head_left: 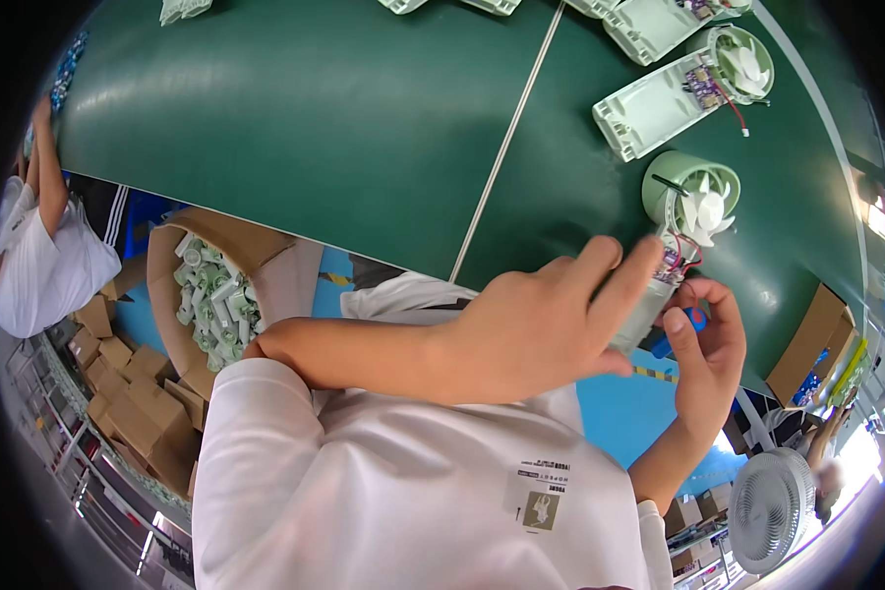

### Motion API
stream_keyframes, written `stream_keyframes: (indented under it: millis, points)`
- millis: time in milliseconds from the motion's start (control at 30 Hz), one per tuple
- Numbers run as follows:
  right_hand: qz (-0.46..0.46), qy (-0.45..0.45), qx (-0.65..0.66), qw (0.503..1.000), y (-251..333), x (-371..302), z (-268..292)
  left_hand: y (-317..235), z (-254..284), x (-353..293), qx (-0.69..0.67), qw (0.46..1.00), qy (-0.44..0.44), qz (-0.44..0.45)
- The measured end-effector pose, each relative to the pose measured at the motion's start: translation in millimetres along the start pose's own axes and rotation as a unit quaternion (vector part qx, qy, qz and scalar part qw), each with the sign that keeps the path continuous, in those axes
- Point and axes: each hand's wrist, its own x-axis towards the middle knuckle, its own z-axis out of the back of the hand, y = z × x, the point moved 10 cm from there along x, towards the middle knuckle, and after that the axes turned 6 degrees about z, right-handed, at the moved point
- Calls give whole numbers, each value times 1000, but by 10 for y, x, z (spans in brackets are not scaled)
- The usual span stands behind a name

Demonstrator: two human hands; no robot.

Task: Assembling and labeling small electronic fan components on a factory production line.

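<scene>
- Head view, step in hand: by my judgement, fitting a blue cylinder [697,320], probably a battery cell, into an open pale-green fan housing [642,317].
- Housing, location: right of centre, fan end over the green bench [315,128], handle toward my body; whether it is lifted I cannot tell.
- Fittings, housing: white fan blades [706,208], circuit board [671,259], thin red wires [693,261] looping beside the board.
- Right hand [713,364], one: grip pinching the blue cylinder between thumb and fingers, just beside the handle.
- Left hand [551,320], one: forefingers stretched along the handle toward the board; tips blurred, so whether this grip pinches I cannot tell.
- Next move, judged: calls for wires tucked clear and the cylinder lined up with the handle.
- In the way: my left fingers, covering one handle side; the wires, near the cylinder.
- Around: second open housing [639,113], farther up the bench, its lead trailing; large carton [165,285] of pale-green parts, left; cardboard box [795,339], right; grey fan [769,511], lower right; co-worker [54,270], far left.
</scene>
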Motion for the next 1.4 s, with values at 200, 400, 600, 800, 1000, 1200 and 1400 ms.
stream_keyframes:
  millis: [200,400,600,800,1000,1200,1400]
  points:
    - [62,23,-62,996,186,-41,-23,-63,-84,-59,109,994,-10,-28]
    - [98,-7,-165,981,355,-74,44,-66,-110,-71,113,993,-22,-31]
    - [71,-76,-69,992,246,-125,15,-47,-120,-74,122,992,-12,-32]
    - [161,-92,-127,974,321,-107,-144,-19,-104,-40,114,993,-14,-25]
    - [221,-87,-310,921,522,-123,-344,-5,-86,-29,113,993,-5,-23]
    - [182,-132,-91,970,180,-124,-168,44,-16,31,7,1000,20,2]
    - [196,-112,-120,967,177,-107,-146,247,-71,244,-258,952,125,109]
